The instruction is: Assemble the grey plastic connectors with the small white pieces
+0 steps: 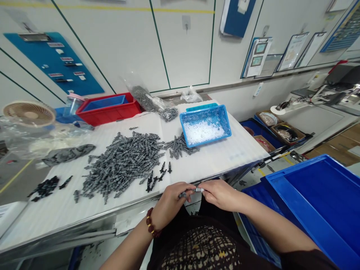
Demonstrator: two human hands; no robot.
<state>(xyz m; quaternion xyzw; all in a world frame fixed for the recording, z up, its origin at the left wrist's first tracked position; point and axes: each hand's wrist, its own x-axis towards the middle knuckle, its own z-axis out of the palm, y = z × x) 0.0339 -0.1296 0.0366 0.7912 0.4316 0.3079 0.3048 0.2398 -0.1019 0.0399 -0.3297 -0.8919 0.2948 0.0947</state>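
Note:
My left hand [171,198] and my right hand [221,194] meet just past the table's front edge. Between their fingertips is a small grey plastic part [191,192] with a pale, shiny end, partly hidden by my fingers. A large loose pile of similar grey parts [120,165] lies on the white foam-covered table [70,213] to the left of my hands. Several black parts [154,182] lie nearest them, and a smaller grey group [178,147] lies farther back. A blue basket [205,125] holds small white pieces.
A red crate [108,110] and a bag of grey parts [146,99] stand at the table's back. A small fan [29,114] sits at the left. A large blue crate [317,202] stands close on my right, with more trays beyond it.

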